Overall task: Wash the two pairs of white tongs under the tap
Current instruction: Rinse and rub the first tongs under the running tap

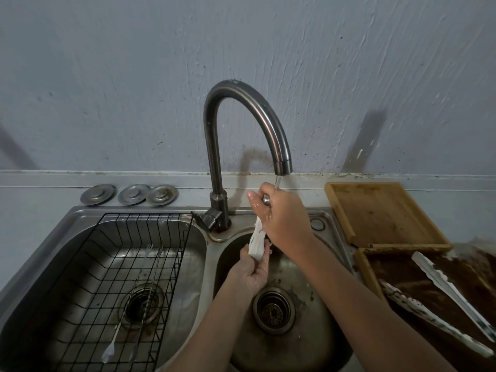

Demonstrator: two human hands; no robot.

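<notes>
One pair of white tongs (pixel 256 238) stands nearly upright over the right sink bowl (pixel 303 342). My right hand (pixel 281 214) grips its upper end just below the tap spout (pixel 282 162), where a thin stream of water runs onto my fingers. My left hand (pixel 252 269) holds the lower tips from underneath. The second pair of white tongs (pixel 440 294) lies spread open on a dirty brown tray (pixel 361 260) at the right, apart from both hands.
A black wire rack (pixel 107 285) fills the left sink bowl, with a fork and thin metal utensils (pixel 142 277) in it. Three metal sink plugs (pixel 133 194) sit behind it. An empty wooden tray (pixel 381 210) lies on the counter right of the tap.
</notes>
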